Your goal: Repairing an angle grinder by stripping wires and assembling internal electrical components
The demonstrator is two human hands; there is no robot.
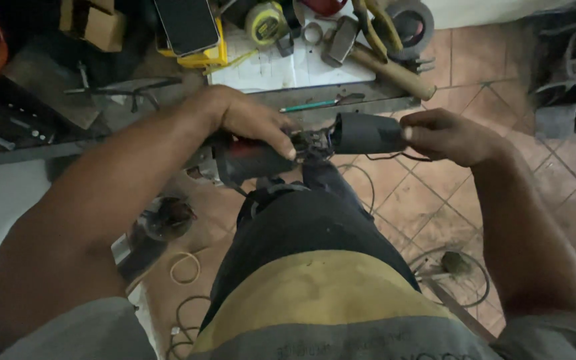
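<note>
Grinder body (248, 159) in left hand (251, 120), rear housing (365, 132) (black) in right hand (451, 137)

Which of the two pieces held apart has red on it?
The piece in the left hand, the tool body, shows a red band; the black rear cover in the right hand is plain black.

One hammer (368, 53), one tape measure (265, 22), two tape rolls (411, 23), one green pencil (308, 105), one power tool (255, 157).

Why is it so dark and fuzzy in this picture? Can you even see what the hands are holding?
In the head view the light is dim, so the left hand and right hand look soft and grainy; the dark power tool and its black rear cover lose detail in shadow; the white sheet looks brightest.
</note>
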